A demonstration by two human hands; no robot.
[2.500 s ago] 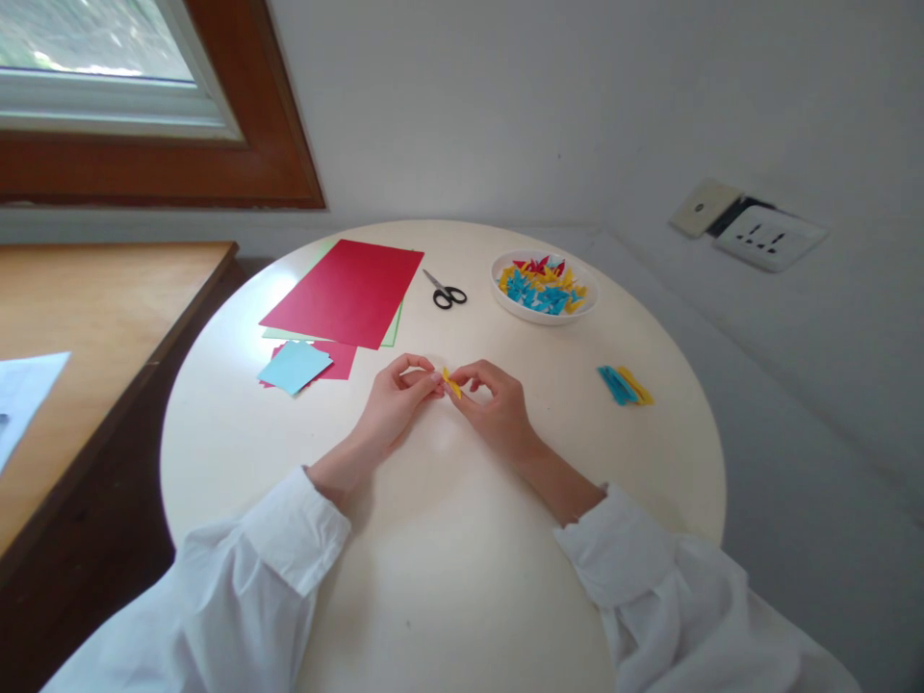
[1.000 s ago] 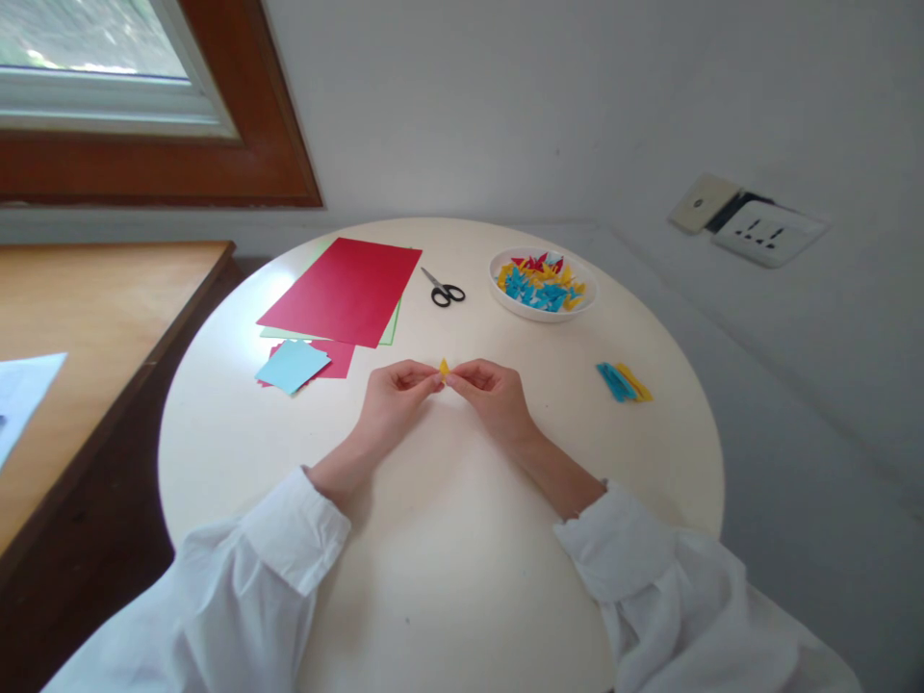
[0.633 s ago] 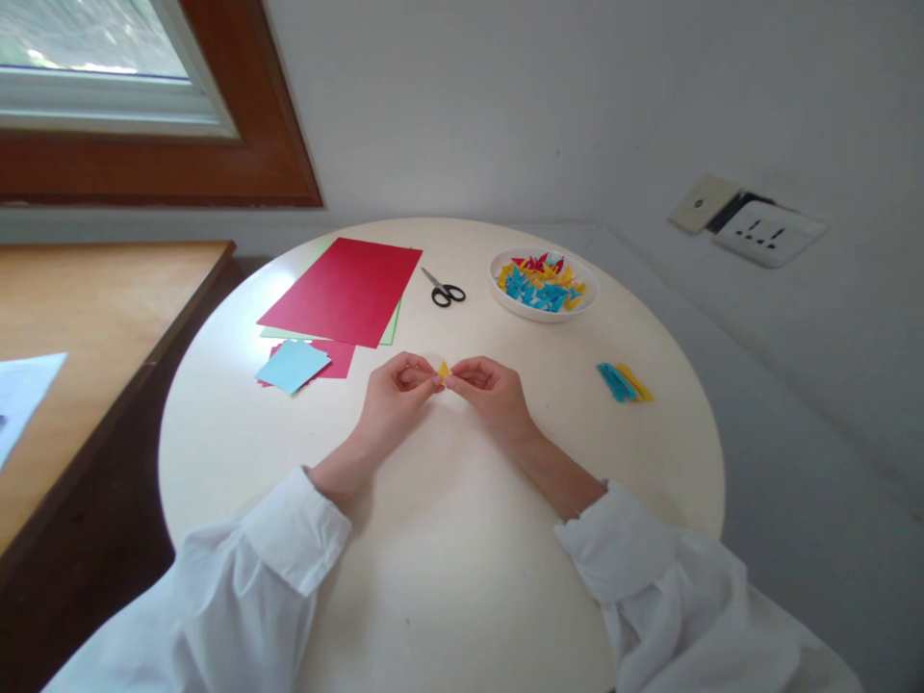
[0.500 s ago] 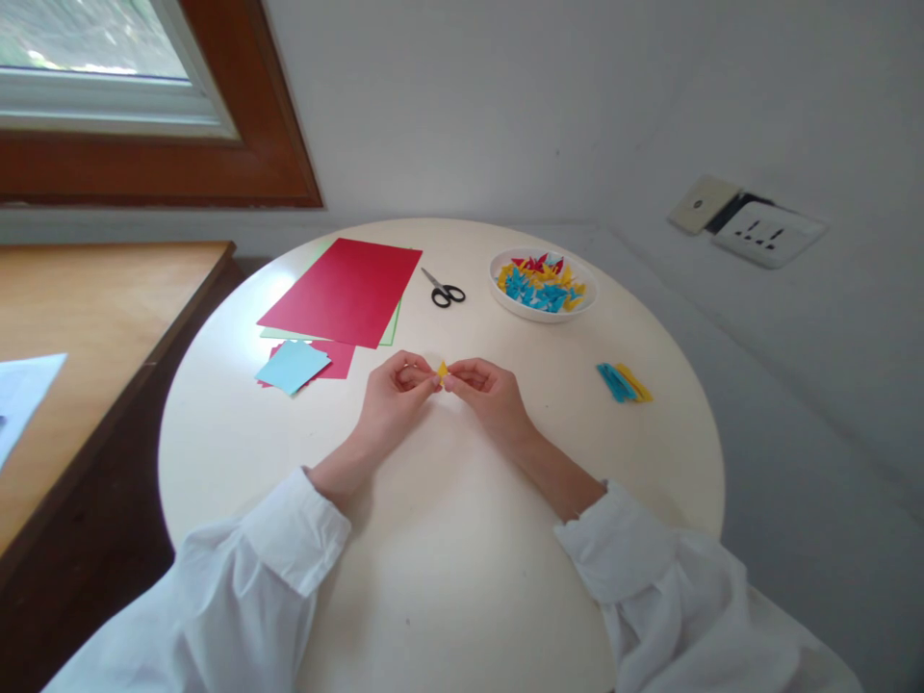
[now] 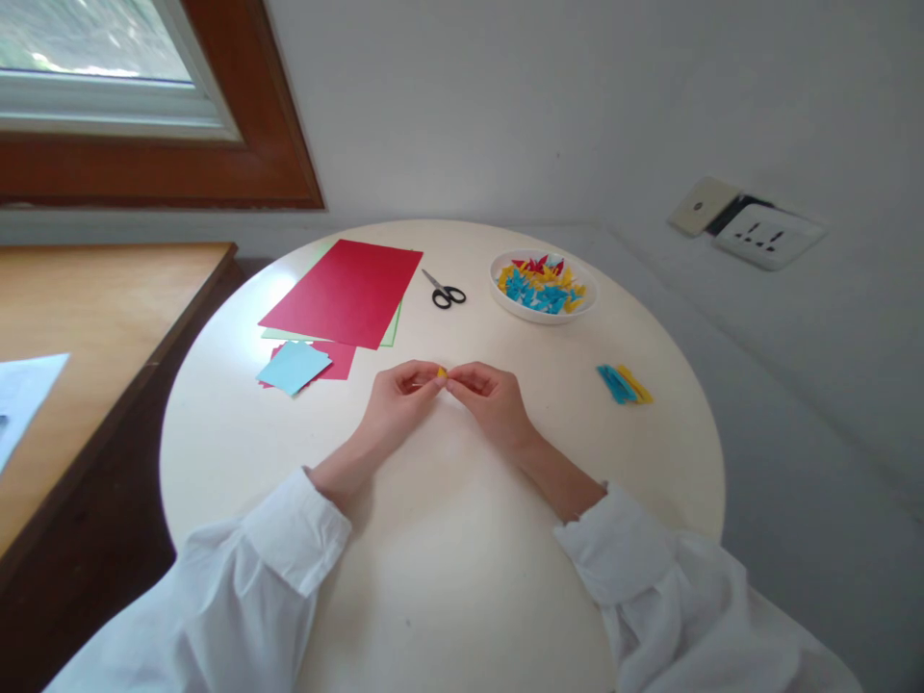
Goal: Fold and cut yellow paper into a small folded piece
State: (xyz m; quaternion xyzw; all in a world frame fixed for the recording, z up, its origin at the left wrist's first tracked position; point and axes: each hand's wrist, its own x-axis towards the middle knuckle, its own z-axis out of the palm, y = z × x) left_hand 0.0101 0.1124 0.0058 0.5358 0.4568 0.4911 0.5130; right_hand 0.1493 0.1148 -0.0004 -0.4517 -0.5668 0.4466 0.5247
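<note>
Over the middle of the white round table (image 5: 462, 577), a small folded piece of yellow paper (image 5: 442, 372) is pinched between both hands. My left hand (image 5: 401, 397) has its thumb and fingertips closed on the paper's left side. From the other side, my right hand (image 5: 489, 397) grips it the same way. Only a small tip of yellow shows above the thumbs; the fingers cover most of it, so its exact shape is hidden.
Black-handled scissors (image 5: 443, 291) lie beyond my hands. A white dish (image 5: 505, 306) of folded paper pieces stands at the back right. Blue and yellow strips (image 5: 624, 384) lie to the right. Red sheets (image 5: 343, 294) and light blue squares (image 5: 295, 368) lie to the left.
Less of the yellow paper shows now, as the fingertips of both hands have closed further around it. Otherwise both hands have stayed in about the same place.
</note>
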